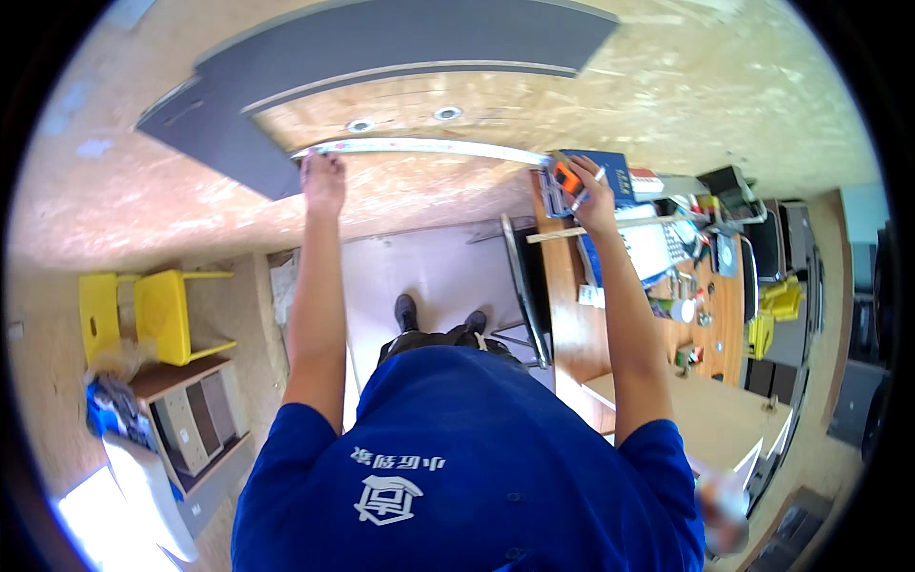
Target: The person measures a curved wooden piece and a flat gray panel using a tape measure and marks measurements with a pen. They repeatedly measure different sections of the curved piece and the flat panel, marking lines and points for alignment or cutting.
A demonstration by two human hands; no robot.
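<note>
A tape measure (566, 175) with an orange and dark case is in my right hand (597, 202), whose fingers are closed round it. A thin white stick, too small to name, also shows among those fingers. The white tape blade (429, 146) runs out to the left in a slightly bowed line. My left hand (324, 179) has its fingers closed on the blade's free end, beside the lower edge of a dark grey panel (219, 133). That panel joins a long grey board (400, 46) across the wooden wall. Both arms reach forward.
Two round fittings (448, 113) sit on the wall above the blade. At right, a wooden desk (577, 329) carries a blue folder (610, 172), a keyboard (675, 243) and small items. A yellow stool (162, 310) and an open cabinet (195, 424) stand at left.
</note>
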